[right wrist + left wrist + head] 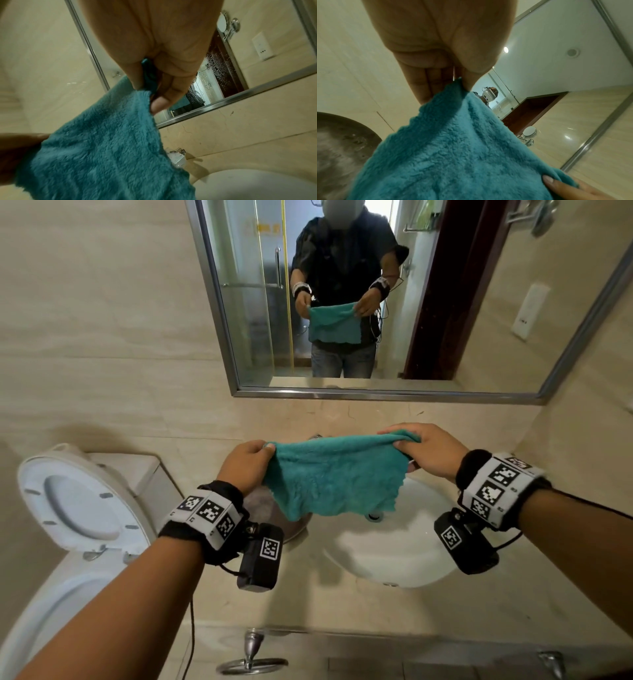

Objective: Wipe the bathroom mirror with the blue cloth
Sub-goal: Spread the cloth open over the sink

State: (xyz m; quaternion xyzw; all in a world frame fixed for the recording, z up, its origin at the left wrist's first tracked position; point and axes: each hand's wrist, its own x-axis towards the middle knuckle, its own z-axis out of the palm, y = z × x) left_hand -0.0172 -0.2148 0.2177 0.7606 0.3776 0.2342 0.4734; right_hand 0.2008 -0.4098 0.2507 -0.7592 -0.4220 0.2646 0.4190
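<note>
A fluffy blue-green cloth (334, 475) hangs spread out between my two hands over the sink, well below the mirror (376, 302). My left hand (251, 462) pinches its left top corner, thumb against fingers, as the left wrist view shows with the cloth (453, 155) under the left hand (453, 83). My right hand (419, 448) pinches the right top corner; in the right wrist view the cloth (106, 148) is caught between thumb and fingers of the right hand (150, 86). The mirror (223, 75) carries water drops near its lower edge.
A white round sink (404, 546) sits in the beige counter (342, 604) below the cloth, with a metal basin (270, 508) at its left. An open toilet (75, 505) stands at the left. A tap (178, 157) is behind the sink. Tiled walls surround the mirror frame.
</note>
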